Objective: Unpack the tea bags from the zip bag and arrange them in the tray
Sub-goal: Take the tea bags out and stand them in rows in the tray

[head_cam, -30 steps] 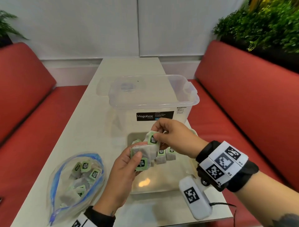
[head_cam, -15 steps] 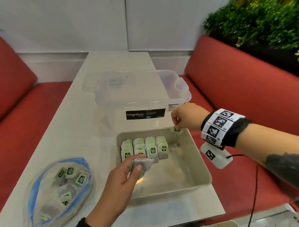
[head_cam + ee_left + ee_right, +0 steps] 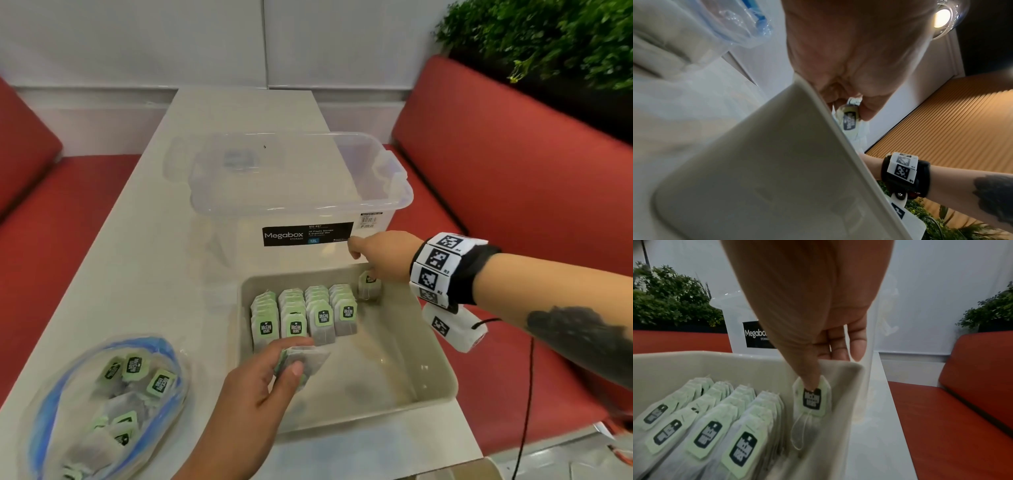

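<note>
A beige tray (image 3: 440, 383) holds several neat rows of green-tagged tea bags (image 3: 303, 317). One lone tea bag (image 3: 369, 287) stands in the far right corner. My right hand (image 3: 363, 262) reaches over that corner. Its thumb presses the tea bag (image 3: 812, 400) against the tray's far wall (image 3: 748, 368), and its straight fingers (image 3: 838, 352) lie beyond the rim. My left hand (image 3: 301, 354) grips a small stack of tea bags (image 3: 313, 358) over the tray's near left side. The left wrist view shows that stack (image 3: 850, 120) in the fingers above the tray's rim (image 3: 838, 134). The zip bag (image 3: 102, 404) lies open at the left with several tea bags inside.
A clear Megabox storage box (image 3: 301, 178) stands right behind the tray, with the right fingers close to its front. Red benches (image 3: 513, 192) flank the pale table (image 3: 144, 274). The table's near edge runs just below the tray. A planter (image 3: 548, 44) is at the far right.
My right hand took one tea bag from the stack, carried it to the tray's far right corner and set it against the wall. The left hand still holds its stack, now lower over the tray.
</note>
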{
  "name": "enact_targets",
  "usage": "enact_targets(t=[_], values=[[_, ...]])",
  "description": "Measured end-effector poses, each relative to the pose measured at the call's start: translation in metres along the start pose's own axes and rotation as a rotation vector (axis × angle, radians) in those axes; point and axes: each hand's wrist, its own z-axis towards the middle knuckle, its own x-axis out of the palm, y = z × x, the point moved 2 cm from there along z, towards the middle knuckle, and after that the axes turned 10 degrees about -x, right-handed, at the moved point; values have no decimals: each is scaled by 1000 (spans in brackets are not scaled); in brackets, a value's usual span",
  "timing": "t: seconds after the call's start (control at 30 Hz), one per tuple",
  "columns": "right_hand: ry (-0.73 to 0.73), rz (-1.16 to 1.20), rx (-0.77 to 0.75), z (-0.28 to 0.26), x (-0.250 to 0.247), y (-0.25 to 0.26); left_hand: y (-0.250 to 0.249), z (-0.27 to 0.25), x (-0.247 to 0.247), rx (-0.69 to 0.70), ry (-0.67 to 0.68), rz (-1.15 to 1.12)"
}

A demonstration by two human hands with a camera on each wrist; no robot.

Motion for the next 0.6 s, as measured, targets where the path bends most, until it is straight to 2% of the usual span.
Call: enact_targets(t=[0.37,0.6], values=[[251,-157,-29,14,3,1,-1,0,-2,-20,-28,44],[266,-218,-67,18,2,4,-1,1,-3,-15,-7,29]])
